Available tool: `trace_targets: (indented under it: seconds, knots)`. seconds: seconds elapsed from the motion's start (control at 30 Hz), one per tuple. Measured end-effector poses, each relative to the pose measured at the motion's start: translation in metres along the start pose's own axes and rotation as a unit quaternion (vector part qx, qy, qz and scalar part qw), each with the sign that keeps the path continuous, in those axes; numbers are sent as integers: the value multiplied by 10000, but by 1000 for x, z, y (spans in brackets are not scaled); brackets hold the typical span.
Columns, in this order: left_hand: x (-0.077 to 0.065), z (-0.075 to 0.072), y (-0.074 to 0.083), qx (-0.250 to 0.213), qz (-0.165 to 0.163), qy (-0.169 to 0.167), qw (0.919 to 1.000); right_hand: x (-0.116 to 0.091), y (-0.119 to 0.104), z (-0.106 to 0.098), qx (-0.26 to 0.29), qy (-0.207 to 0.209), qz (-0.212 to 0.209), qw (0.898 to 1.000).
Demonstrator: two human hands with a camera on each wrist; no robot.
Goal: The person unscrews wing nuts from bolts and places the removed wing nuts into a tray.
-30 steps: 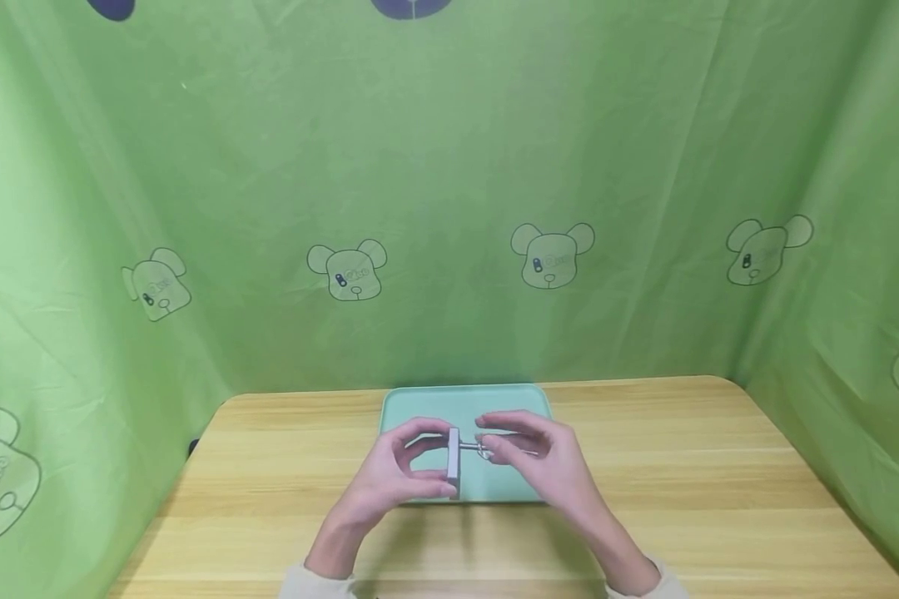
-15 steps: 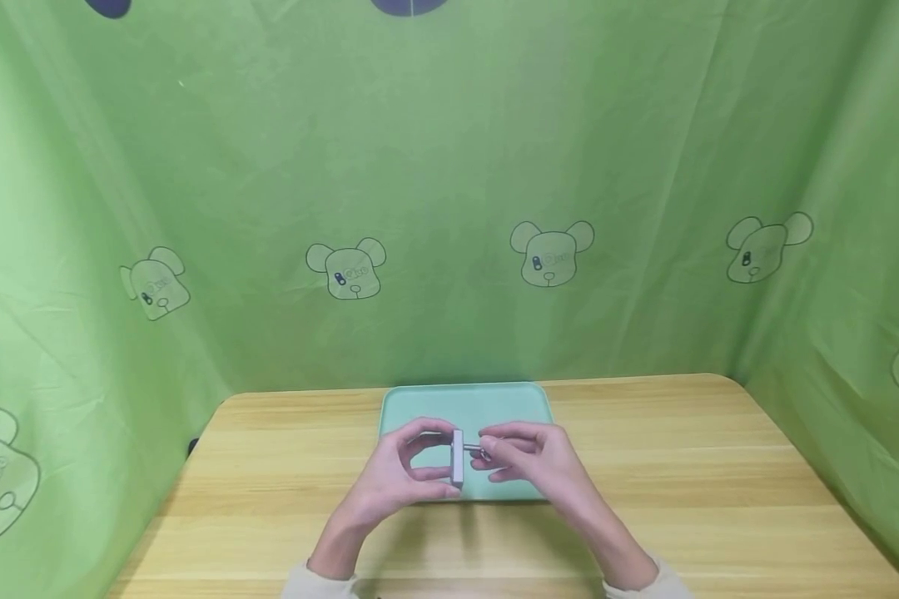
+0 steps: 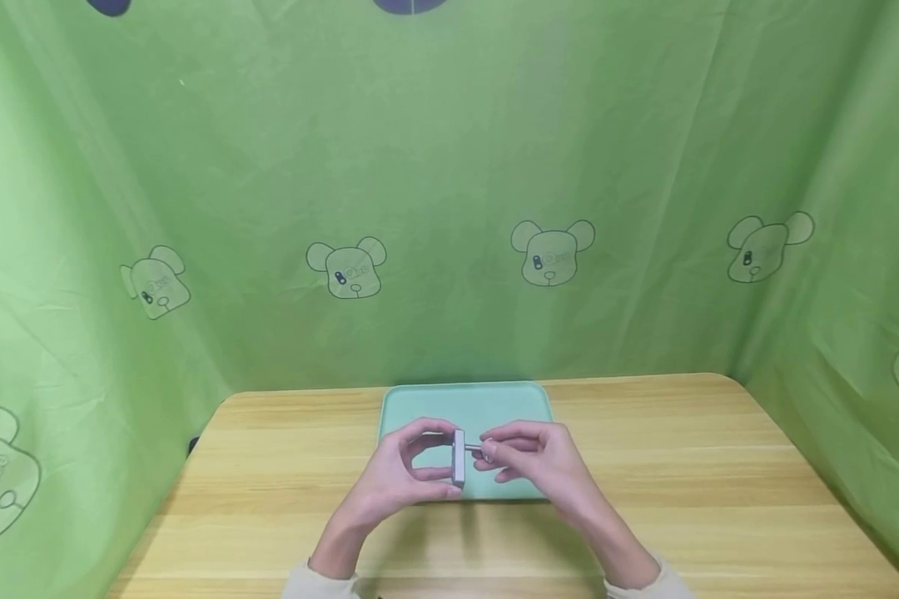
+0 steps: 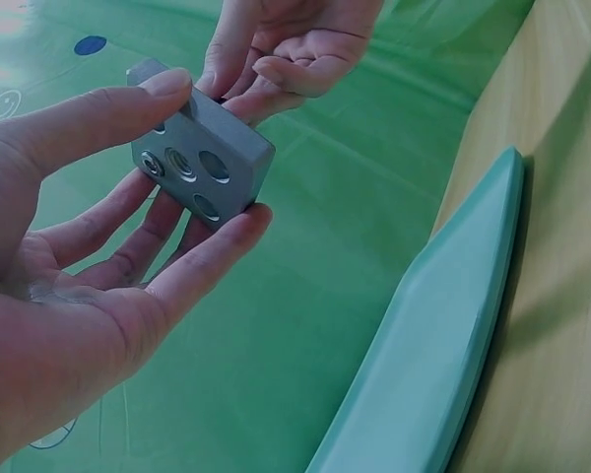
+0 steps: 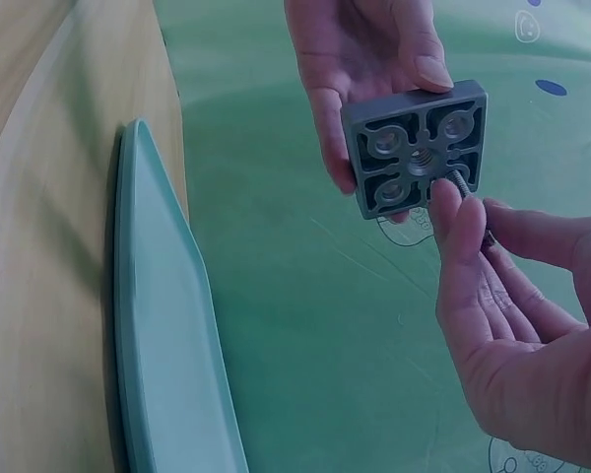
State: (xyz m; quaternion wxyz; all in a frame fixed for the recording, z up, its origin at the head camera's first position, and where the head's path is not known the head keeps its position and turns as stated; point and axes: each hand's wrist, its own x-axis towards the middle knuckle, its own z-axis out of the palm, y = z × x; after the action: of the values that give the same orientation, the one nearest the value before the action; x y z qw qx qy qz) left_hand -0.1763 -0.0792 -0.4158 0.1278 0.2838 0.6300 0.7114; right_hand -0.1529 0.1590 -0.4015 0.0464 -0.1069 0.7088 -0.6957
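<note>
Above the tray, my left hand (image 3: 389, 470) holds a grey square metal block (image 3: 459, 457) by its edges, thumb on one side and fingers on the opposite one. The block has several round holes, seen in the left wrist view; its other face is ribbed, in the right wrist view. A threaded bolt (image 5: 460, 184) stands in one corner hole, and its tip (image 4: 152, 164) shows inside that hole from the left hand's side. My right hand (image 3: 550, 457) pinches the bolt's outer end between thumb and fingers, which mostly hide the head.
A mint-green tray (image 3: 464, 401) lies on the wooden table (image 3: 667, 466) beneath the hands, near the back edge. Green curtains (image 3: 449, 166) with bear-head prints enclose the table at the back and both sides.
One second ago the right fingers were more spread, with a ring-like bolt head showing; now they are drawn in around it. The block has shifted slightly right in the left hand's grip.
</note>
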Motion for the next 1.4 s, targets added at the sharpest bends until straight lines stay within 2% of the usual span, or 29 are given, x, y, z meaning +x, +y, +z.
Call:
trace_targets:
  seconds: [0.17,0.3,0.37,0.47,0.57,0.63,0.73,0.83,0.87,0.93,1.0,1.1,1.2,1.3,1.4]
  knots:
    - [-1,-1,-1,-111,-42,8,9999,-1,-2,3,-360,131,-450,9983]
    - [-1,-3,-2,-339,0,-78,9994,-3,-3,7,-693,344,-1017,9918]
    - [-1,-4,-3,-420,23,-116,9990,-4,-2,9,-932,477,-1352,9853]
    - [-1,-6,-4,-394,38,-118,9991,-3,1,11,-1413,615,-2045,9667]
    - [-1,-7,-4,-297,71,-98,9995,-1,4,9,-1898,676,-2893,9358]
    - [-1,-7,-3,-253,95,-104,9996,1,5,8,-2151,665,-3525,9083]
    - [-1,-7,-3,-306,77,-118,9994,4,5,6,-2692,583,-4453,8519]
    - [-1,-7,-4,-372,17,-93,9993,7,6,4,-3237,540,-5162,7911]
    - [-1,-7,-4,-393,-2,-80,9992,8,6,4,-3388,538,-5318,7743]
    - [-1,-7,-4,-424,-15,-66,9991,9,7,4,-3546,570,-5536,7513]
    - [-1,-8,-4,-453,13,-60,9990,10,8,5,-3579,618,-5675,7389]
    - [-1,-8,-4,-483,42,-63,9988,11,8,6,-3534,672,-5788,7318]
    - [-1,-8,-3,-492,57,-58,9988,11,8,7,-3448,695,-5817,7335]
    - [-1,-9,-3,-483,40,-40,9988,13,8,7,-3251,718,-5743,7479]
    - [-1,-9,-2,-450,39,-9,9990,12,9,8,-2952,738,-5501,7777]
